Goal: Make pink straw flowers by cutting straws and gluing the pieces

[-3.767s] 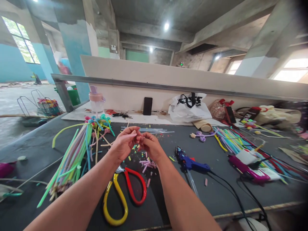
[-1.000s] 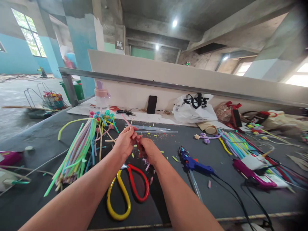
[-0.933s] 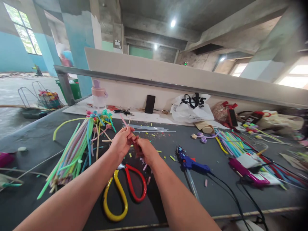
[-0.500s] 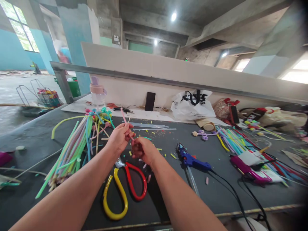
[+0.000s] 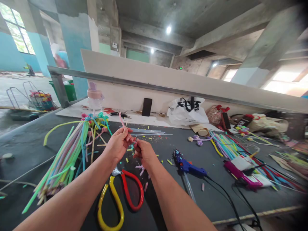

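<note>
My left hand (image 5: pixel 120 142) is closed on a thin pink stem (image 5: pixel 121 119), whose end sticks up above the fingers. Close beside it, my right hand (image 5: pixel 142 153) has its fingers pinched together near the left fingertips; what they hold is too small to name. Scissors with one yellow and one red handle (image 5: pixel 136 202) lie below both hands. To the left rests a bundle of colourful fuzzy stems (image 5: pixel 64 154). A blue glue gun (image 5: pixel 191 167) lies right of my hands, with a clear stick under it.
Small cut pieces are scattered around my hands. Clear sticks (image 5: pixel 149 131) lie behind them. A bottle (image 5: pixel 95 99), a phone (image 5: pixel 147 107) and a white bag (image 5: pixel 187 112) stand along the back. At right are a magenta glue gun (image 5: pixel 240 175) and more stems.
The whole view has shifted slightly, so the table items appear lower and further left. My right fingertips have come up closer to my left fingers.
</note>
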The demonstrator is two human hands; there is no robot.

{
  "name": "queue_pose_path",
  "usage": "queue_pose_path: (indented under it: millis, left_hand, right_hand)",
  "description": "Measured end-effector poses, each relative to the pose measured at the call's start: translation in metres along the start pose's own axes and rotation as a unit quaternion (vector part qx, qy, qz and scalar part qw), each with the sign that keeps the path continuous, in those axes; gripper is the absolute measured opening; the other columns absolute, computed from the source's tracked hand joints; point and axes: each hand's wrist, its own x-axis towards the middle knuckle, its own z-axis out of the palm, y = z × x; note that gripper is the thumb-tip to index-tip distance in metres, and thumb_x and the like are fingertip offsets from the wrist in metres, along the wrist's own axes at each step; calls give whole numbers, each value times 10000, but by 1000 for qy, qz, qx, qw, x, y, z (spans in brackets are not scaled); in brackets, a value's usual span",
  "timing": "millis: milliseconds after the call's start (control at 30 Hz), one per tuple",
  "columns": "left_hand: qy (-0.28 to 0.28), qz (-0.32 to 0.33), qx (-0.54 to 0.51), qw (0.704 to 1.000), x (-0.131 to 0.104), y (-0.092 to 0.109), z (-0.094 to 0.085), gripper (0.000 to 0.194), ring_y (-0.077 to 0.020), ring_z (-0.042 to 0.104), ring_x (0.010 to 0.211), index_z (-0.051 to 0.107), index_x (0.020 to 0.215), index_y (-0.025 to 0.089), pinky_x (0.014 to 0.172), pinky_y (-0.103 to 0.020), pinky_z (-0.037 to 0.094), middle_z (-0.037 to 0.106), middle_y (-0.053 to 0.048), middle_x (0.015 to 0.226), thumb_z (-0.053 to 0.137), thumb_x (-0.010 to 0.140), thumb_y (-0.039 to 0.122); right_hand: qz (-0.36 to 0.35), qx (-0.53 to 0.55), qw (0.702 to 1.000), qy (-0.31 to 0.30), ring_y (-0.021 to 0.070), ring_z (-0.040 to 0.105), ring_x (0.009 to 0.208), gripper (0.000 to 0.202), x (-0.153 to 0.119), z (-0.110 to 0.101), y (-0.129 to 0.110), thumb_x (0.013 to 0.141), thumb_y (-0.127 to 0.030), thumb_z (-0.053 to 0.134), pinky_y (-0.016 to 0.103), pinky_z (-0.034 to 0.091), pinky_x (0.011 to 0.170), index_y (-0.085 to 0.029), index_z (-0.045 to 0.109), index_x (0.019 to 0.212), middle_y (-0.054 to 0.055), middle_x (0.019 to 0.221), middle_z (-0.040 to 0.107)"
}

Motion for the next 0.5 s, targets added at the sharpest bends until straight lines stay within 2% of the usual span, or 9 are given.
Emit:
queue_pose_path:
  millis: [133,267,400,500]
  left_hand:
    - [30,-15,-8,999,-8,-8,11,140,-73,450,464,566,671,148,542,-200,428,396,58,449,623,746,251]
    - [39,-5,-4,999,-12,-13,17,134,-70,459,459,576,658,141,540,-196,426,418,53,444,611,750,232]
    - [31,3,-14,999,-11,-8,15,94,-116,583,584,602,725,132,639,-235,470,528,20,517,623,732,224]
    - [27,22,-15,999,-7,-2,8,138,-153,634,707,610,807,124,717,-263,479,618,-19,627,645,709,215]
  right_hand:
    - [-26,-13,997,69,52,215,320,238,8,-3,7,700,-341,528,210,357,328,-194,472,522,-102,370,291]
    - [-36,-18,996,85,55,222,318,224,11,-5,8,685,-333,527,217,349,320,-197,477,513,-98,373,288]
    - [-61,-16,995,76,54,268,336,224,9,-8,0,661,-386,553,235,402,350,-185,539,563,-81,436,353]
    - [-104,-17,987,118,50,294,360,253,11,-18,-8,665,-426,557,236,436,393,-187,537,587,-70,487,397]
